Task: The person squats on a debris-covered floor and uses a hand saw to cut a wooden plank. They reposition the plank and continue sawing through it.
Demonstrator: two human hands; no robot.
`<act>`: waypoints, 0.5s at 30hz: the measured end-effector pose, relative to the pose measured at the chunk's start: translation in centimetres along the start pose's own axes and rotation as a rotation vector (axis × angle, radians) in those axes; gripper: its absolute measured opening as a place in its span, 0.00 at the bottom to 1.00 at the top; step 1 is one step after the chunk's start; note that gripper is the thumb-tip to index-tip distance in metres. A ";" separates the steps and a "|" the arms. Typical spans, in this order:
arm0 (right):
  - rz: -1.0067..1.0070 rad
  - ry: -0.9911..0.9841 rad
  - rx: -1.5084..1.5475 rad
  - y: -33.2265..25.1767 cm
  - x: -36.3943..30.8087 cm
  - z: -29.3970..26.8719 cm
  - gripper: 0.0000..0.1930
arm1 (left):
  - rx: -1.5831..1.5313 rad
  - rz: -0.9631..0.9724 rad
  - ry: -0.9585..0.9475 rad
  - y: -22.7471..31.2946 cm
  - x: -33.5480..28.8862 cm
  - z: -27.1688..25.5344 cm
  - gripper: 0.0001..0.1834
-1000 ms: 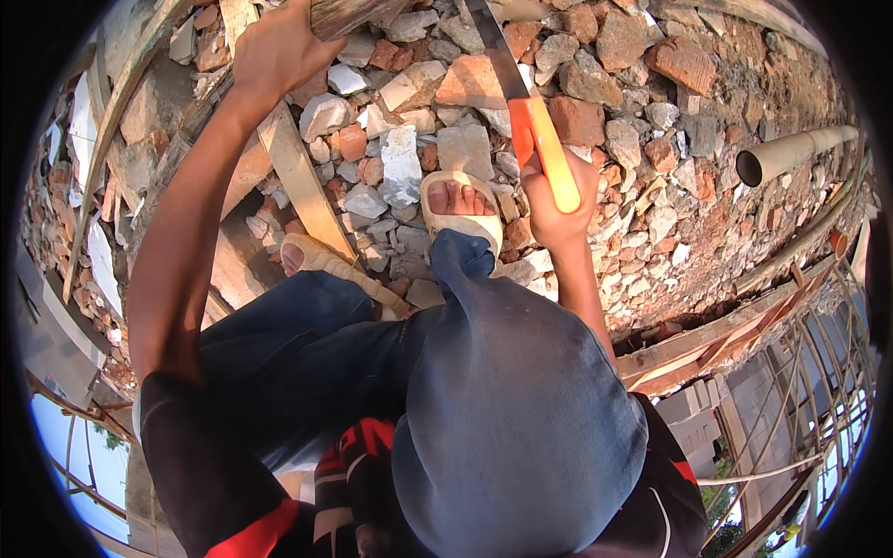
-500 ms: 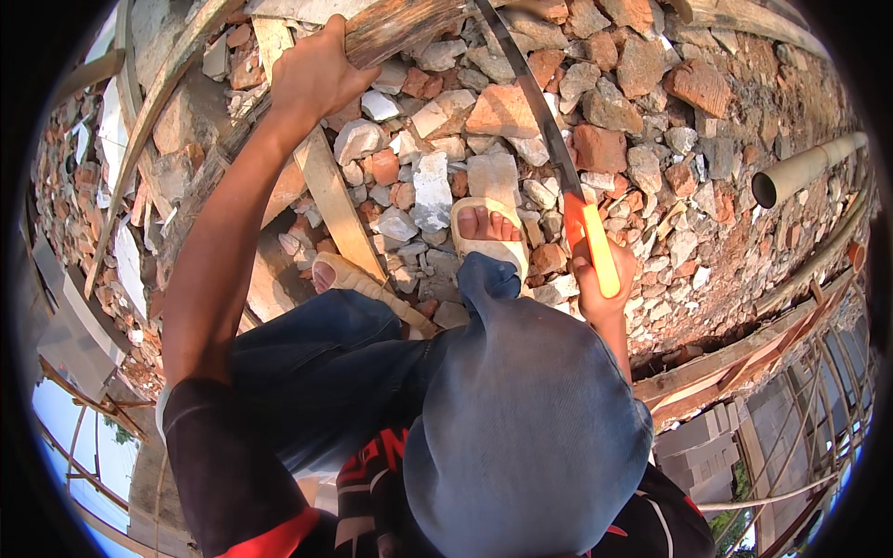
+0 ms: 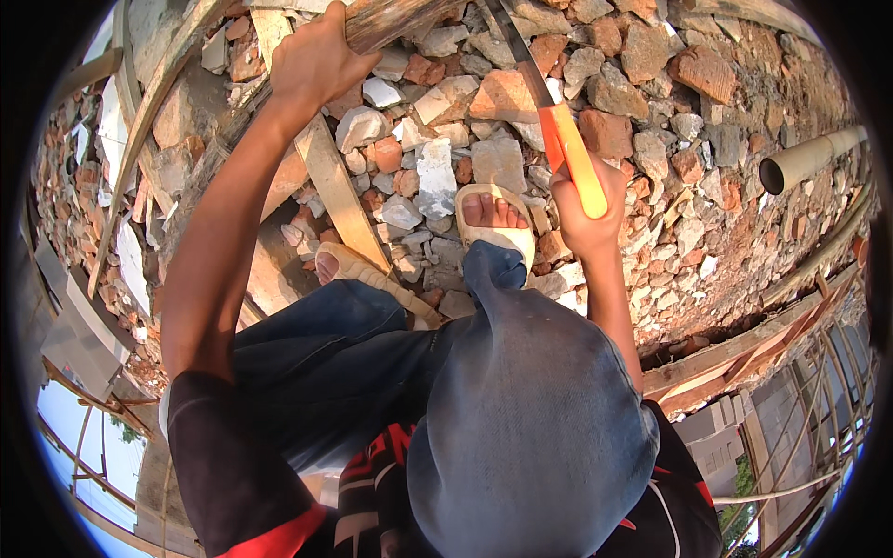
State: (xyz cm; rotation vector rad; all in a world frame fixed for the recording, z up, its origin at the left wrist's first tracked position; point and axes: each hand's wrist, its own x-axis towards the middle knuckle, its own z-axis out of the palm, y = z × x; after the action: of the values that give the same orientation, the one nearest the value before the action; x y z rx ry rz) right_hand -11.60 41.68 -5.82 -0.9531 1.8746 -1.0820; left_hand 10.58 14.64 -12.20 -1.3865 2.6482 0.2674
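A weathered wooden beam (image 3: 395,20) crosses the top of the head view. My left hand (image 3: 314,65) is closed around it, the thumb pointing right along its near side. To the right, my right hand (image 3: 593,200) is wrapped around the orange and yellow handle of a hand saw (image 3: 574,160). The dark blade runs up and left from the handle to the top edge, close to the beam's right part. Where the blade meets the wood lies at the picture's edge, so I cannot tell how deep it sits.
Broken bricks and stones (image 3: 498,163) cover the ground around my sandalled feet (image 3: 493,219). A pale plank (image 3: 342,191) slants beside my left foot. At the right lies a hollow pipe (image 3: 809,158); long wooden poles (image 3: 153,121) lean at the left.
My right hand has pushed the saw up and away from me, so less of its blade shows below the beam. My left hand stays in place on the beam.
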 end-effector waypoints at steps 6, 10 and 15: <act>0.050 -0.060 -0.060 -0.1 -7.4 -4.3 0.13 | -0.014 -0.009 0.002 -0.2 -0.2 -0.6 0.31; 0.037 0.016 0.065 0.8 -1.1 -0.6 0.05 | -0.037 0.002 -0.002 -0.4 0.2 0.0 0.31; 0.070 -0.057 -0.084 -0.5 -6.1 -4.6 0.06 | -0.011 0.028 0.056 -0.3 0.2 0.0 0.31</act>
State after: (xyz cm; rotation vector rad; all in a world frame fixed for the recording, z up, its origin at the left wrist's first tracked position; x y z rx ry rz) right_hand -12.80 48.34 -2.24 -0.9484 1.9053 -0.9312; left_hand 10.68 14.34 -12.24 -1.3807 2.7177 0.2508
